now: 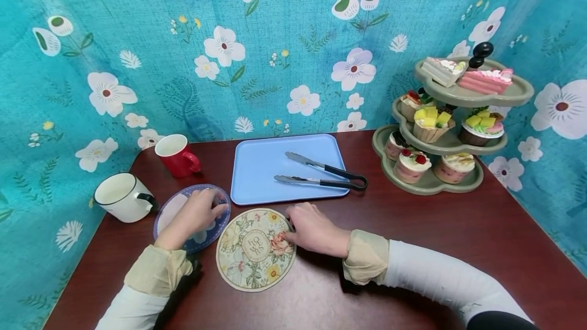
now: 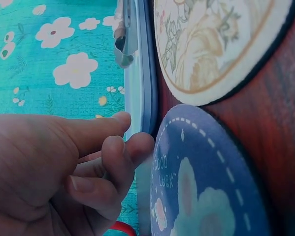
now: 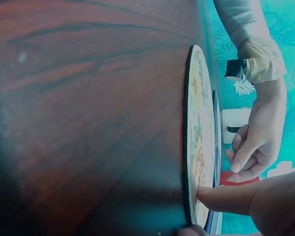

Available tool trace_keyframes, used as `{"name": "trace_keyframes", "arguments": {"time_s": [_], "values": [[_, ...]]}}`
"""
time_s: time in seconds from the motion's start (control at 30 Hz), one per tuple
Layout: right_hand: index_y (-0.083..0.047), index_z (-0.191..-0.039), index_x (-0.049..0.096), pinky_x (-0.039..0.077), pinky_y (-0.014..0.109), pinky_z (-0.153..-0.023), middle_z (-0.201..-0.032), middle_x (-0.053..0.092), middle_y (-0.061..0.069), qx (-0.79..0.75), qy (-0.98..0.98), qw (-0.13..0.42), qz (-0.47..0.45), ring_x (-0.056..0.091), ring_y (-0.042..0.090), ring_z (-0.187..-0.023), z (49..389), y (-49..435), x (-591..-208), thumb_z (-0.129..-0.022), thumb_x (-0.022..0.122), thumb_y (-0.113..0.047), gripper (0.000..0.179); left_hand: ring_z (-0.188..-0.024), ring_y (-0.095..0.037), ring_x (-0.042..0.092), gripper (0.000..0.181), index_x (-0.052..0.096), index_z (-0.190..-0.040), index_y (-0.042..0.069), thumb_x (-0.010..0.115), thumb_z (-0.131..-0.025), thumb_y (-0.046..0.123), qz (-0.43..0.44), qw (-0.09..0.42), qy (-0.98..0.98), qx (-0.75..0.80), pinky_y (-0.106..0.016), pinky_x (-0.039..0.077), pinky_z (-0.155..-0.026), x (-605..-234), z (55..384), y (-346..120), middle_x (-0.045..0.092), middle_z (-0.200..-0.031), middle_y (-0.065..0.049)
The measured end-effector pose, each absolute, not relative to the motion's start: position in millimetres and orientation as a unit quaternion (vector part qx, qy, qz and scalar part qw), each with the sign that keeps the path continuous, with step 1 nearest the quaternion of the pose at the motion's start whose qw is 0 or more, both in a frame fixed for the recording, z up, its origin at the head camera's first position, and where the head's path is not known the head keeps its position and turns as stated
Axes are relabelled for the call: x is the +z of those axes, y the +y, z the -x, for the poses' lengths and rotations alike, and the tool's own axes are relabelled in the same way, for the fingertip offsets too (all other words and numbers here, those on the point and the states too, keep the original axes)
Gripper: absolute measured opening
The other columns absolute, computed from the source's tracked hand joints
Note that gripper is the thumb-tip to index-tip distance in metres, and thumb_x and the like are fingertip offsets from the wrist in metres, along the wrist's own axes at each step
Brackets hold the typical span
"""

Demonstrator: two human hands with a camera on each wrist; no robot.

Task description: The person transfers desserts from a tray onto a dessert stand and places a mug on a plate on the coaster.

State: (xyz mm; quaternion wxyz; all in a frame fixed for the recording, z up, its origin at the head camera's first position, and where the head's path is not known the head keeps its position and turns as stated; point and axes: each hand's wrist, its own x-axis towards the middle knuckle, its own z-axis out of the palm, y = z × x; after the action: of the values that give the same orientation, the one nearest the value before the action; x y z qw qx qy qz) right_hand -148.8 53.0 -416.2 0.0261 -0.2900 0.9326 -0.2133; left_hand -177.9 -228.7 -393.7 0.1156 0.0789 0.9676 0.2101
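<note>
A round floral mat (image 1: 249, 274) lies in the middle of the table. My right hand (image 1: 316, 229) pinches its right edge; in the right wrist view the thumb (image 3: 226, 200) presses on the printed face and a fingertip shows at the rim. To the left lies a round purple mat (image 1: 215, 233) with a rabbit and the words "Good luck", its edge close to the floral one. Just above it hovers my left hand (image 1: 198, 213), fingers loosely bent and holding nothing; the left wrist view shows those fingers (image 2: 118, 162) near the mat's surface.
Metal tongs (image 1: 341, 171) with black handles lie on a blue tray (image 1: 257, 167) at the back. A red mug (image 1: 174, 159) and a white mug (image 1: 121, 200) stand at the left. On the right rises a three-tier stand (image 1: 463, 185) bearing several cakes.
</note>
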Motion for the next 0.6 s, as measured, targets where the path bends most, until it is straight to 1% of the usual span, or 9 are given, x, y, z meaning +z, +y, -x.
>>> {"name": "trace_keyframes", "arguments": {"time_s": [0.07,0.17,0.23,0.33,0.43,0.5,0.6], "values": [[-0.01,-0.076,0.064,0.043,0.024,-0.051,-0.062,0.059,-0.006,-0.222,0.933,0.024,0.282,0.054,0.01,-0.058,149.9,52.6,-416.9,-0.074,0.085,-0.025,0.026,-0.054,-0.012,0.058,0.025,0.064,-0.112,0.002,0.067,-0.094,0.02,-0.079,0.115,0.968,0.208,-0.027,0.049,-0.055,-393.6,178.2,-227.7,0.063,-0.071,-0.005],[-0.008,-0.086,0.069,0.05,0.028,-0.059,-0.067,0.069,-0.004,-0.234,0.932,0.02,0.276,0.065,0.013,-0.066,152.0,52.9,-418.1,-0.072,0.087,-0.027,0.03,-0.055,-0.012,0.058,0.025,0.064,-0.111,0.003,0.067,-0.094,0.02,-0.076,0.116,0.968,0.208,-0.027,0.05,-0.055,-393.9,178.3,-227.0,0.064,-0.072,-0.005],[-0.006,-0.093,0.069,0.053,0.031,-0.068,-0.072,0.072,-0.002,-0.241,0.932,0.024,0.268,0.069,0.016,-0.074,153.2,53.2,-419.1,-0.07,0.088,-0.028,0.037,-0.055,-0.012,0.058,0.025,0.064,-0.111,0.003,0.067,-0.094,0.02,-0.074,0.117,0.968,0.209,-0.027,0.05,-0.055,-394.0,178.0,-226.8,0.063,-0.073,-0.005],[-0.003,-0.098,0.069,0.053,0.037,-0.077,-0.079,0.073,0.002,-0.255,0.932,0.04,0.254,0.069,0.021,-0.082,154.7,53.2,-418.9,-0.069,0.089,-0.027,0.042,-0.054,-0.011,0.059,0.025,0.064,-0.11,0.001,0.067,-0.094,0.019,-0.081,0.118,0.967,0.211,-0.027,0.05,-0.055,-394.7,177.1,-227.6,0.064,-0.072,-0.005],[-0.003,-0.098,0.068,0.052,0.039,-0.08,-0.083,0.072,0.003,-0.266,0.932,0.058,0.241,0.068,0.022,-0.086,156.2,52.6,-417.9,-0.068,0.09,-0.026,0.044,-0.054,-0.011,0.059,0.026,0.064,-0.111,0.001,0.068,-0.094,0.02,-0.084,0.119,0.966,0.212,-0.026,0.05,-0.055,-395.8,176.4,-228.4,0.065,-0.072,-0.005],[-0.004,-0.097,0.068,0.051,0.037,-0.08,-0.083,0.072,0.001,-0.269,0.932,0.068,0.232,0.067,0.019,-0.085,157.3,52.1,-416.8,-0.068,0.09,-0.027,0.043,-0.055,-0.01,0.059,0.025,0.064,-0.111,0.001,0.068,-0.094,0.02,-0.085,0.118,0.967,0.211,-0.026,0.05,-0.055,-396.0,176.1,-228.8,0.065,-0.073,-0.005],[-0.008,-0.087,0.067,0.05,0.03,-0.074,-0.076,0.068,-0.004,-0.277,0.931,0.087,0.22,0.063,0.013,-0.075,159.2,52.4,-416.0,-0.066,0.091,-0.027,0.037,-0.057,-0.011,0.059,0.025,0.064,-0.111,0.003,0.069,-0.093,0.02,-0.082,0.118,0.968,0.208,-0.026,0.05,-0.056,-396.1,174.4,-229.3,0.066,-0.076,-0.005]]}}
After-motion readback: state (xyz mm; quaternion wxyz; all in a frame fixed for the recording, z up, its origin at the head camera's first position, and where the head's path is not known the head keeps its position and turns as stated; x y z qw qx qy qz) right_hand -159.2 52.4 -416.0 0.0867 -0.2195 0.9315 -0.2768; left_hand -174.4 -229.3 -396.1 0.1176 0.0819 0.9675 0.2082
